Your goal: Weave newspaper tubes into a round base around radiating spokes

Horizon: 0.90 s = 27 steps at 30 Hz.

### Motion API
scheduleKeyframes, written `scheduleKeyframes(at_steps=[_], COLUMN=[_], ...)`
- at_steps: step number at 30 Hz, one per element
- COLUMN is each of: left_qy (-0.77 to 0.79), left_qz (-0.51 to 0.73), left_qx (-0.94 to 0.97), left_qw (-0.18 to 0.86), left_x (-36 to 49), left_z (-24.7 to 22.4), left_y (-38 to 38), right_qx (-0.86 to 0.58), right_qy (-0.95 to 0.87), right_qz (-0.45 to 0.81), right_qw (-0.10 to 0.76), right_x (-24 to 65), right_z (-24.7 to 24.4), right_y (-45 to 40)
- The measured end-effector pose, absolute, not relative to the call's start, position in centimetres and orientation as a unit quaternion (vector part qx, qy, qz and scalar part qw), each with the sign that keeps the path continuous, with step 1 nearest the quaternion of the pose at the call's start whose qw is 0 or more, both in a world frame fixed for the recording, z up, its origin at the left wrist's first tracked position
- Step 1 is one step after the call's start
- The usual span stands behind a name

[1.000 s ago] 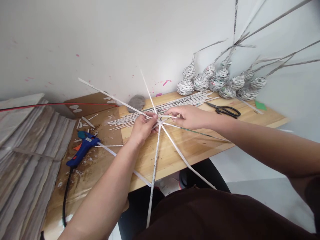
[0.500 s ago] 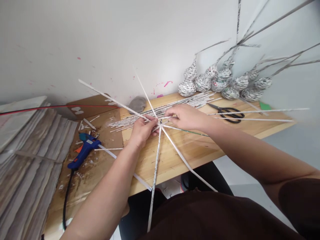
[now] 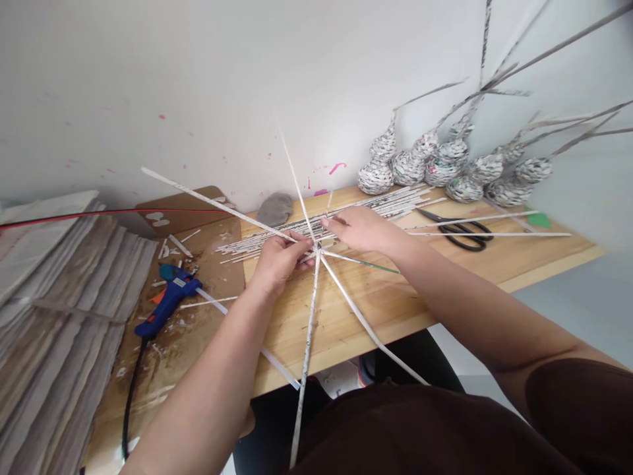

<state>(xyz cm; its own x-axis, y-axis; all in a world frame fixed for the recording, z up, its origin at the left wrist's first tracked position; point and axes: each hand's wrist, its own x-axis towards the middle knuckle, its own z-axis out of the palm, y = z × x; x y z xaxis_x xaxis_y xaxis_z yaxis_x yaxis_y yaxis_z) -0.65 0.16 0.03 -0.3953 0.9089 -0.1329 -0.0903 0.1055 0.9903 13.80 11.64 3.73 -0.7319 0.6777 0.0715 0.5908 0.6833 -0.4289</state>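
Observation:
Several long rolled-paper sticks (image 3: 310,330) fan out like spokes from a small centre just above the wooden table. My left hand (image 3: 287,257) pinches them beside that centre, thumb on top. Just right of the centre is my right hand (image 3: 349,227), its fingers bent together at a paper stick; its fingertips are partly hidden. One spoke (image 3: 217,202) points up and left past my left hand, and another (image 3: 370,330) runs down toward my lap. Behind my hands lies a bundle of loose paper sticks (image 3: 390,204).
Woven paper gourd shapes (image 3: 376,178) stand along the wall. Black scissors (image 3: 465,234) lie right of the bundle. A blue glue gun (image 3: 171,297) rests on cardboard at the left, near stacked paper (image 3: 59,316). A grey lump (image 3: 275,209) is by the wall.
My right hand has shifted slightly at the centre, and the sticks on the right have swung a little. The view has moved slightly.

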Motion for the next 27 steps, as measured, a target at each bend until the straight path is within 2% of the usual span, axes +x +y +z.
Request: scheduleKeyframes(at_steps=[5,7,9,13,15,21,27], left_qy=[0.585,0.583,0.585,0.592,0.597,0.596,0.589], left_qz=[0.554,0.558,0.567,0.583,0.586,0.579,0.595], left_qx=[0.382,0.382,0.376,0.356,0.346,0.36,0.345], left_qw=[0.452,0.449,0.442,0.427,0.425,0.425,0.423], left_x=[-0.4,-0.4,-0.5,-0.7,-0.8,-0.9,-0.7], left_z=[0.5,0.6,0.6,0.6,0.6,0.0,-0.2], left_y=[-0.2,-0.3,-0.3,-0.2,-0.1,0.1,0.2], right_qx=[-0.313,-0.306,-0.313,-0.354,-0.345,-0.286,-0.291], right_qy=[-0.82,-0.793,-0.799,-0.831,-0.842,-0.886,-0.861], right_qz=[0.444,0.49,0.463,0.293,0.248,0.295,0.329], right_qw=[0.181,0.193,0.222,0.313,0.332,0.217,0.256], right_x=[13.8,13.7,13.5,13.3,13.1,11.9,11.7], right_z=[3.2,3.2,3.2,3.6,3.9,3.3,1.8], right_y=[11.7,11.5,11.3,11.2,11.0,9.9,10.0])
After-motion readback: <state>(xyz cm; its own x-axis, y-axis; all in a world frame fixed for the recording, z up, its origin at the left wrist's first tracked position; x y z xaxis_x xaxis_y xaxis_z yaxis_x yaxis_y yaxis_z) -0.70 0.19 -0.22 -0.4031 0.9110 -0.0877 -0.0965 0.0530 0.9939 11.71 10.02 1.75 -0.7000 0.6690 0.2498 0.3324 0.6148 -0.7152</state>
